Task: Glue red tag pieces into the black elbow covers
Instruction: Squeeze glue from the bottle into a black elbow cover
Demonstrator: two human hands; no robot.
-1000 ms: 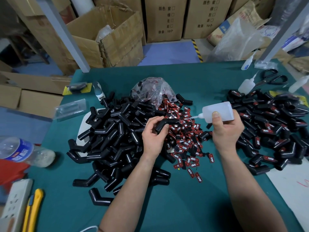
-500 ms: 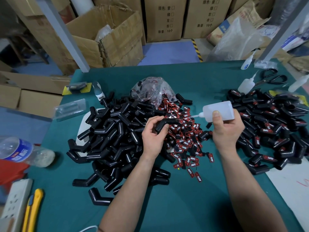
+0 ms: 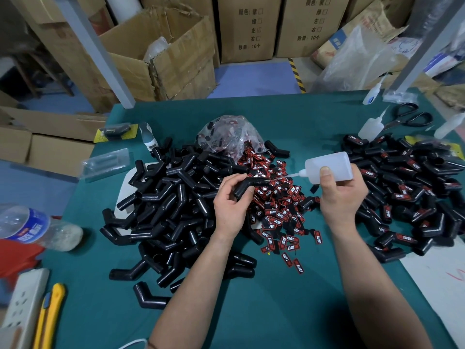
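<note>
Black cover sits pinched in your left hand, fingers curled round it, just above the heap of red tags. Your right hand grips the bottle on its side, thumb across it, nozzle pointing at the cover's upper end. Bare covers pile at your left on the green table, tagged covers at your right.

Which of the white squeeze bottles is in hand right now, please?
The wide squeeze bottle gripped by the right hand, nozzle aimed at the elbow cover in the left hand; the three smaller bottles sit untouched near the scissors.
</note>
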